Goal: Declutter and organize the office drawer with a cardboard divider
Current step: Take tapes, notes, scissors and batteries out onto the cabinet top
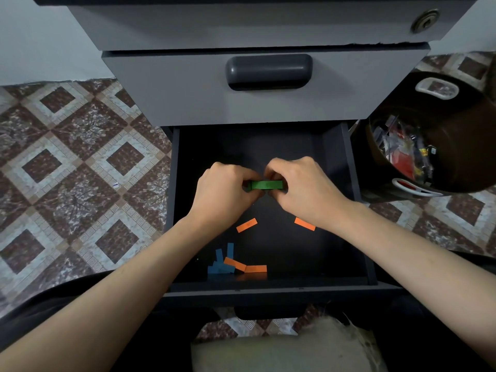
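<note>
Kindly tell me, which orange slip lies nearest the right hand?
The rightmost orange slip, just below the right hand; the rest lie further left.

Left hand (225,196) and right hand (304,187) are bare, forearms (128,285) too; black trousers (166,342) show beneath them.

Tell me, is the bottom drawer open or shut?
Open. The bottom drawer is pulled out, showing its dark floor with orange paper strips lying inside.
</note>
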The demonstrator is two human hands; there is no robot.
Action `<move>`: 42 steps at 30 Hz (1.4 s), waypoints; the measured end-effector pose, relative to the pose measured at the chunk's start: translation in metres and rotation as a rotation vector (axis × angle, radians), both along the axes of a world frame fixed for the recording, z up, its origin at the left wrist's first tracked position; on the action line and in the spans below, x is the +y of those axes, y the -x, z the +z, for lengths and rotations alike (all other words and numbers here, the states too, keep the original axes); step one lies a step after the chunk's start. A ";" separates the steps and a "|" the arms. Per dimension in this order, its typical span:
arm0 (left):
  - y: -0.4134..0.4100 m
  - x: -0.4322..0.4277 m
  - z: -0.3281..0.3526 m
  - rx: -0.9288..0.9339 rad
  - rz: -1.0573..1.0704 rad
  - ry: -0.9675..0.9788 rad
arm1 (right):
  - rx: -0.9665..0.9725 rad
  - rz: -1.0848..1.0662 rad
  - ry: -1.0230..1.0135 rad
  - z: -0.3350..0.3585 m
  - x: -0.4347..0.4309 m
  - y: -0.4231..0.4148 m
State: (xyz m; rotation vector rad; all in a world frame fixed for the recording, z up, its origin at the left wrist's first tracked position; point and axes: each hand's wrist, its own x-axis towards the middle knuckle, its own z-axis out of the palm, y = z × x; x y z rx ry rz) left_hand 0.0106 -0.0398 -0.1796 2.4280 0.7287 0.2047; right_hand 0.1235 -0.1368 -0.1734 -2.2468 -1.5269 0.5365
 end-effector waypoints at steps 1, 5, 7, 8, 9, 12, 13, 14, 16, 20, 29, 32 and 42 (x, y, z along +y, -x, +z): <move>0.000 0.000 0.000 0.002 -0.002 0.000 | -0.032 0.004 0.011 0.000 0.000 0.000; 0.000 0.002 -0.001 0.019 -0.004 0.011 | -0.140 0.033 0.059 -0.001 0.000 -0.003; 0.000 0.003 -0.002 0.027 0.005 0.024 | -0.147 0.036 0.065 -0.002 0.000 -0.004; -0.001 0.003 -0.002 0.031 0.008 0.027 | -0.135 0.033 0.053 -0.003 0.000 -0.004; -0.001 0.003 -0.002 0.032 0.010 0.026 | -0.118 0.028 0.029 -0.003 0.000 -0.003; 0.000 0.005 -0.001 0.025 0.002 0.002 | -0.065 0.002 -0.067 -0.004 0.000 -0.001; 0.000 0.005 -0.001 0.022 -0.003 -0.006 | -0.055 -0.007 -0.090 -0.004 -0.001 -0.001; 0.000 0.006 0.000 0.020 -0.008 -0.012 | -0.050 -0.011 -0.105 -0.004 -0.001 0.000; 0.000 0.006 0.000 0.022 -0.017 -0.021 | -0.054 -0.003 -0.123 -0.005 -0.002 -0.001; 0.001 0.006 0.000 0.023 -0.015 -0.010 | -0.045 -0.021 -0.118 -0.008 -0.002 -0.001; -0.001 0.011 0.006 0.309 0.002 0.240 | -0.081 -0.121 -0.234 -0.015 -0.003 -0.006; -0.002 0.006 0.008 0.316 -0.028 0.241 | -0.065 -0.111 -0.212 -0.016 -0.003 -0.005; -0.001 0.009 0.001 0.153 -0.058 0.131 | -0.020 -0.105 -0.200 -0.017 -0.004 -0.006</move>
